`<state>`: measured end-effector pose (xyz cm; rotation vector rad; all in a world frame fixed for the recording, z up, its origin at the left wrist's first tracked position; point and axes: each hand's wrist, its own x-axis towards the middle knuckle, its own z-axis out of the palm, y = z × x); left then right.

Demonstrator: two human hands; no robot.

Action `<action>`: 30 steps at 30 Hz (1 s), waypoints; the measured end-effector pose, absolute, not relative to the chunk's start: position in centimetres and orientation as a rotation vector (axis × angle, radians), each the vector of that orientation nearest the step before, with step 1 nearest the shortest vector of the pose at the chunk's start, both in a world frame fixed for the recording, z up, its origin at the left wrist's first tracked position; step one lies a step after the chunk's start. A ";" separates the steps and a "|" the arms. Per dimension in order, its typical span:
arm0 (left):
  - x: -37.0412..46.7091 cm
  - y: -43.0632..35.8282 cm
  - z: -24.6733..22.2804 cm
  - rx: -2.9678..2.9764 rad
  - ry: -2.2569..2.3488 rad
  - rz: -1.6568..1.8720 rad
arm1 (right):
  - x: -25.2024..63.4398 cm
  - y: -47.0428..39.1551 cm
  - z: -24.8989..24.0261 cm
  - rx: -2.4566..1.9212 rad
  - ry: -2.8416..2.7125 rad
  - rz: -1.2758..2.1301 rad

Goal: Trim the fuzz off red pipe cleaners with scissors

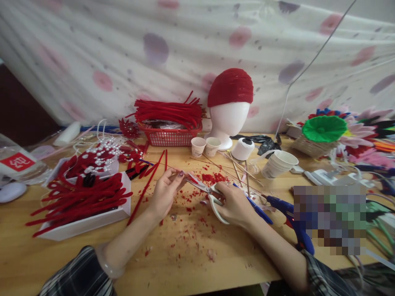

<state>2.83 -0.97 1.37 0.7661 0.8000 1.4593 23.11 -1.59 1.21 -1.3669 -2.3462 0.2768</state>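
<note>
Two small paper cups (198, 147) stand beyond one pair of scissors (208, 190) in the right hand's (232, 203) grip; the left hand (165, 191), forearm (131, 238) slanting inward, pinches something thin, indistinct, beside the blades (198, 183).

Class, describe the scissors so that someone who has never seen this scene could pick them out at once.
Find the white mannequin head in its red cap at the back of the table. Come forward to the right hand, holding the scissors. Their pale looped handles set them apart from the blue glue gun farther right.
</note>
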 end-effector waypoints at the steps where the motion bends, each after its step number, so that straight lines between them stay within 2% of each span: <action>1: 2.9 -1.0 1.4 0.766 0.800 1.460 | 23.1 -1.6 1.2 -1.365 -2.345 0.284; 30: 2.2 -0.7 1.3 0.745 0.790 1.524 | 23.3 -1.5 1.0 -1.402 -2.284 0.189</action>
